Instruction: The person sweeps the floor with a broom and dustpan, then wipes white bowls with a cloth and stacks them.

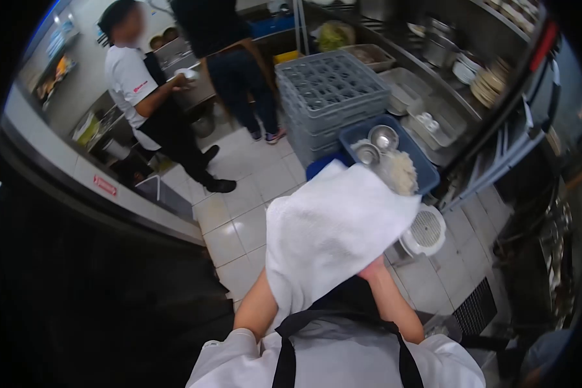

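Observation:
A white cloth towel is spread out in front of my chest and lies over both my hands. My left forearm runs up under the towel's left edge, and the cloth covers that hand completely. Part of my right hand shows at the lower right edge of the towel, closed against the cloth, its fingertips out of sight. Whether anything else is under the towel cannot be seen.
Stacked grey glass racks stand ahead, beside a blue tub with metal bowls. A white perforated lid-like item is low on the right. A person in a white shirt and another in jeans stand at the sinks.

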A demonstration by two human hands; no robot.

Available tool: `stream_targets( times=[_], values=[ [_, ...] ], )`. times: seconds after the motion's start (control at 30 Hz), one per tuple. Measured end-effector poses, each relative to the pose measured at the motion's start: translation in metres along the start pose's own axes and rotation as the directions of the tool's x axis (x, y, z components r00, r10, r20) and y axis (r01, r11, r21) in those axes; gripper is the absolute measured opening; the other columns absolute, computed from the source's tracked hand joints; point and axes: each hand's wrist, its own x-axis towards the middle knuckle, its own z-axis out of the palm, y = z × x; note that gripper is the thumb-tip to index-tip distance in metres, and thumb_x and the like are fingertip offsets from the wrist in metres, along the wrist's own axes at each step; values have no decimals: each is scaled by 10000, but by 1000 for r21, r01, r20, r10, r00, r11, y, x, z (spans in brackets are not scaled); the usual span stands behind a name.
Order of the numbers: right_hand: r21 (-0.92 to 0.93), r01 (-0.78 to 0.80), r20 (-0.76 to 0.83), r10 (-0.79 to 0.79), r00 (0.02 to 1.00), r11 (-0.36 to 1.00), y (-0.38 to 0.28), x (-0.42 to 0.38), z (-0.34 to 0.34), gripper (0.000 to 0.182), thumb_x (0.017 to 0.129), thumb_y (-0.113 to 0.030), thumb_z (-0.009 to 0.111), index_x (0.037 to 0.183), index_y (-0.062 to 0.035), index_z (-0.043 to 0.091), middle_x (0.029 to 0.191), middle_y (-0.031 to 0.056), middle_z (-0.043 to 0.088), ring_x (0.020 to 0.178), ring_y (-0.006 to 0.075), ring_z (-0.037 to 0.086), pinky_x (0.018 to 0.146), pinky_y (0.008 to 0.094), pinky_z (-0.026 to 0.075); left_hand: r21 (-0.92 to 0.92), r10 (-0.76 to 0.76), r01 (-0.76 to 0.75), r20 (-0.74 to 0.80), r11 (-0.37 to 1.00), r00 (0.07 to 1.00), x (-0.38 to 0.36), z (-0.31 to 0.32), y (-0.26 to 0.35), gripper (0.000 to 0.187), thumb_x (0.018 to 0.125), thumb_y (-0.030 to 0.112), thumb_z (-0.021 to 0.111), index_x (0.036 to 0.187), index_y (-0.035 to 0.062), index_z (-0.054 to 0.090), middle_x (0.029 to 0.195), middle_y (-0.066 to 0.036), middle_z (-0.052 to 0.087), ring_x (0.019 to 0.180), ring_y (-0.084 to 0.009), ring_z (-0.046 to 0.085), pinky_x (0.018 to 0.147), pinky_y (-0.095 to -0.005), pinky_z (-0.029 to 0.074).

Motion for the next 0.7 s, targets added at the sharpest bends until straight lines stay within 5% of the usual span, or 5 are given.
stream_targets(
  times=[0.33,0.5,0.57,0.6,0.7],
  values=[
    [10,-489,-500,428,753,872,29,117,-85,459,1050,-324,318,1247,1,576,1263,144,638,1220,290,575,1095,434,401,126,134,-88,-421,988,897,0,-144,59,440,1022,332,448,1278,-4,572,1248,-144,631,1145,-252,617,993,-405,495],
    [-269,-544,-446,398,802,795,18,208,-132,358,940,-92,576,1248,78,509,1241,194,612,1167,300,596,1062,438,426,283,312,-196,-461,939,830,2,-200,89,400,1021,289,451,1263,-4,575,1228,-127,640,1124,-242,623,959,-401,521],
    [-505,-585,-589,242,771,634,8,242,-118,855,795,42,706,1482,46,198,1424,242,422,1250,325,519,1089,399,391,368,411,-230,-553,901,725,2,-212,105,337,961,188,556,1238,-4,576,1189,-147,641,1095,-261,629,935,-410,526],
    [-496,-593,-592,252,765,635,5,257,-124,855,795,42,706,1482,46,198,1424,242,422,1250,325,519,1089,399,391,368,409,-226,-563,902,718,0,-203,116,337,961,188,556,1238,-4,576,1189,-147,641,1095,-261,629,935,-410,526],
    [-844,-521,-524,13,852,128,-12,311,-137,907,769,10,748,1499,30,211,1375,230,461,1172,310,551,1031,368,433,479,500,-145,-815,866,293,-6,-193,143,384,793,30,690,1165,25,598,1054,-144,641,950,-253,638,772,-374,530]
  ],
)
